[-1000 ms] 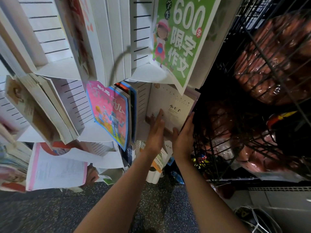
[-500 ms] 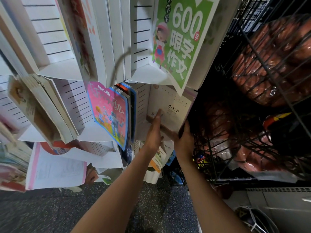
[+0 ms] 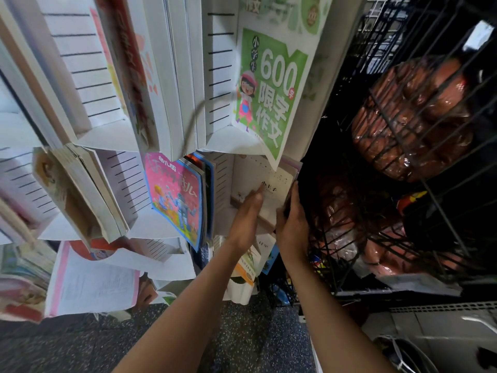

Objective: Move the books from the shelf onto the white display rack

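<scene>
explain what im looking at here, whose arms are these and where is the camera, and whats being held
No machine here: the arms belong to a person, and the single picture comes from a wide-angle camera worn on their head, looking forward and down, so shapes bend near the edges.

In front stands a white display rack with slotted pockets full of books, among them a green "600" book and a pink children's book. To the right is a black wire rack holding orange bundles wrapped in plastic.

Both hands are on one cream book sitting in a lower pocket. The left hand lies flat on its cover with straight fingers. The right hand curls round its right edge, so that is the real grip.
</scene>
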A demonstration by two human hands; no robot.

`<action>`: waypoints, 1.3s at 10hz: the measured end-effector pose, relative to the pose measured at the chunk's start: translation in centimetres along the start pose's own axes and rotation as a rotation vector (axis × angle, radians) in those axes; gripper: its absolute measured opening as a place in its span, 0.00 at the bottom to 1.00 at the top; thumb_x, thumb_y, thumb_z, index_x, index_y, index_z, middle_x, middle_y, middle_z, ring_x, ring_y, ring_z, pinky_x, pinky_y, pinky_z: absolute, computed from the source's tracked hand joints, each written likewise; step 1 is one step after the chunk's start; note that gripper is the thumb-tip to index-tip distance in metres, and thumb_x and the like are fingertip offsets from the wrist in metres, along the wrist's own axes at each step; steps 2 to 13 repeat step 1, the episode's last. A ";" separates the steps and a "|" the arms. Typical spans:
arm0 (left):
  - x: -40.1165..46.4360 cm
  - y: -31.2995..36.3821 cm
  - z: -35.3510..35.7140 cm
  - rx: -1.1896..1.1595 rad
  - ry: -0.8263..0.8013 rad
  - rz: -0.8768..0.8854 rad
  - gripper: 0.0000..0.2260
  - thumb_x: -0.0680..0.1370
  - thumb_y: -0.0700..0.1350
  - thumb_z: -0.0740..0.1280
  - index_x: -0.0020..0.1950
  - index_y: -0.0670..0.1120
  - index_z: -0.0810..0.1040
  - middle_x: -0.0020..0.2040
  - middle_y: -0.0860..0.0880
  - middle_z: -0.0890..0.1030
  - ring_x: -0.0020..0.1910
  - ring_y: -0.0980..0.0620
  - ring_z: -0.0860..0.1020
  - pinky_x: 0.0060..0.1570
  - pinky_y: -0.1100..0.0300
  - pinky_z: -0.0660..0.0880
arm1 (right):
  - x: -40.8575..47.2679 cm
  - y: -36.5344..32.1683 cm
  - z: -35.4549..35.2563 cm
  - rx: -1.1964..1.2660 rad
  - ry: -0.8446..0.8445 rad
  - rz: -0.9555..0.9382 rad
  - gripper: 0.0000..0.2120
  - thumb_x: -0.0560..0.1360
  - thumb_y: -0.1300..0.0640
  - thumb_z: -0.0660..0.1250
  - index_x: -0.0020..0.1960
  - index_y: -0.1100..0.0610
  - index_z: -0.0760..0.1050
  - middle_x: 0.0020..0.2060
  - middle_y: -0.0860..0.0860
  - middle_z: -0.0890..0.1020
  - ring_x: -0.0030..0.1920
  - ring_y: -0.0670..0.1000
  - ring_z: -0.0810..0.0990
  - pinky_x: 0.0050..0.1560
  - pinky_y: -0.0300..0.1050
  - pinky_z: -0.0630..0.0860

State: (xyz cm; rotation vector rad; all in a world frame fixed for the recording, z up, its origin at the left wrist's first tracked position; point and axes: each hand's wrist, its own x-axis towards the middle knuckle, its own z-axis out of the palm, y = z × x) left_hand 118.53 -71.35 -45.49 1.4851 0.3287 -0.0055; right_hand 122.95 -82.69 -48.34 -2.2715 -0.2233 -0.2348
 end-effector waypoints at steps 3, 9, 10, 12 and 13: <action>-2.3 0.9 -0.3 0.140 0.042 0.070 0.34 0.74 0.76 0.49 0.76 0.64 0.63 0.78 0.57 0.64 0.77 0.57 0.61 0.77 0.46 0.58 | -1.3 -0.5 -0.8 0.055 0.047 -0.013 0.30 0.81 0.57 0.64 0.79 0.52 0.57 0.73 0.56 0.69 0.72 0.57 0.68 0.65 0.54 0.72; -2.3 0.9 -0.3 0.140 0.042 0.070 0.34 0.74 0.76 0.49 0.76 0.64 0.63 0.78 0.57 0.64 0.77 0.57 0.61 0.77 0.46 0.58 | -1.3 -0.5 -0.8 0.055 0.047 -0.013 0.30 0.81 0.57 0.64 0.79 0.52 0.57 0.73 0.56 0.69 0.72 0.57 0.68 0.65 0.54 0.72; -2.3 0.9 -0.3 0.140 0.042 0.070 0.34 0.74 0.76 0.49 0.76 0.64 0.63 0.78 0.57 0.64 0.77 0.57 0.61 0.77 0.46 0.58 | -1.3 -0.5 -0.8 0.055 0.047 -0.013 0.30 0.81 0.57 0.64 0.79 0.52 0.57 0.73 0.56 0.69 0.72 0.57 0.68 0.65 0.54 0.72; -2.3 0.9 -0.3 0.140 0.042 0.070 0.34 0.74 0.76 0.49 0.76 0.64 0.63 0.78 0.57 0.64 0.77 0.57 0.61 0.77 0.46 0.58 | -1.3 -0.5 -0.8 0.055 0.047 -0.013 0.30 0.81 0.57 0.64 0.79 0.52 0.57 0.73 0.56 0.69 0.72 0.57 0.68 0.65 0.54 0.72; -2.3 0.9 -0.3 0.140 0.042 0.070 0.34 0.74 0.76 0.49 0.76 0.64 0.63 0.78 0.57 0.64 0.77 0.57 0.61 0.77 0.46 0.58 | -1.3 -0.5 -0.8 0.055 0.047 -0.013 0.30 0.81 0.57 0.64 0.79 0.52 0.57 0.73 0.56 0.69 0.72 0.57 0.68 0.65 0.54 0.72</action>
